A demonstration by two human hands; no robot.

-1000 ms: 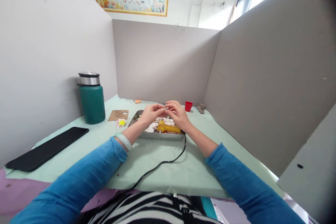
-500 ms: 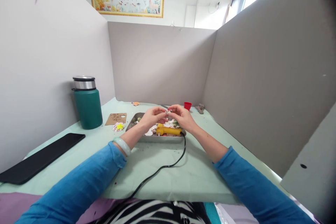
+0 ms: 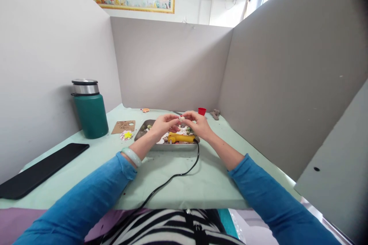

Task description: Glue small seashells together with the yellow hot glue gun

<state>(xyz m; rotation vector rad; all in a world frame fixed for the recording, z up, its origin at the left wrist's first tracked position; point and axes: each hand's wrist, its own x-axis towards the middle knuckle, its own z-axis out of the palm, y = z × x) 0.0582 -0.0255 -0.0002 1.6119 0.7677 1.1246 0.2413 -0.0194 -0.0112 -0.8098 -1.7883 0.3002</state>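
My left hand [image 3: 163,125] and right hand [image 3: 199,123], fingers nearly closed, pinch a pale piece [image 3: 181,118] over the tray [image 3: 178,147].

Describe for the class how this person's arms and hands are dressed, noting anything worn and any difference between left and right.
Blue sleeves cover both arms, their cuffs ending on the forearms. The left hand and right hand wear no gloves. A smooth, pale green bangle circles the left wrist; none shows on the right.
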